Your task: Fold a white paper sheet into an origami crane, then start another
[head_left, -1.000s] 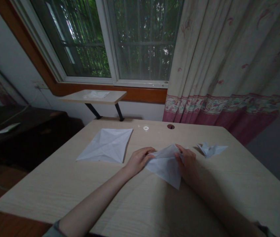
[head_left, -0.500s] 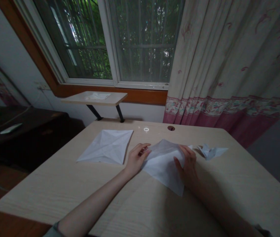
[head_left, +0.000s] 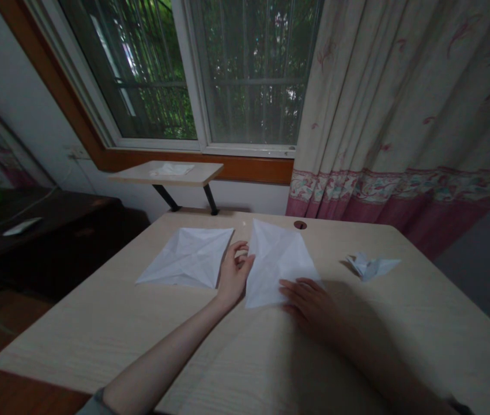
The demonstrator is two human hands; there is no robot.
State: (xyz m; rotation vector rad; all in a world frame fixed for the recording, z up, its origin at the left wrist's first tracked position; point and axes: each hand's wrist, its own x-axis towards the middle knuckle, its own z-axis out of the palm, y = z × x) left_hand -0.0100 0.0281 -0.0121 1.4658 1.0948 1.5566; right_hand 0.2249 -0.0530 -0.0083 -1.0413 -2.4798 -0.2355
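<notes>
A creased white paper sheet (head_left: 277, 259) lies unfolded on the light wooden table (head_left: 245, 346), between my two hands. My left hand (head_left: 233, 274) rests at its left edge, fingers curled and pinching that edge. My right hand (head_left: 308, 300) lies flat with fingers stretched out, pressing down the sheet's near right corner. A second creased white sheet (head_left: 188, 256) lies flat to the left of my left hand. A small folded paper figure (head_left: 372, 266) sits to the right on the table.
A round hole (head_left: 300, 225) is in the table near its far edge. Behind stand a small shelf (head_left: 171, 172) under the window, a patterned curtain (head_left: 400, 115) at right and a dark cabinet (head_left: 33, 225) at left.
The folded paper between my hands has been opened out into a flat sheet reaching toward the far edge. My right hand moved from its top edge down to its near corner.
</notes>
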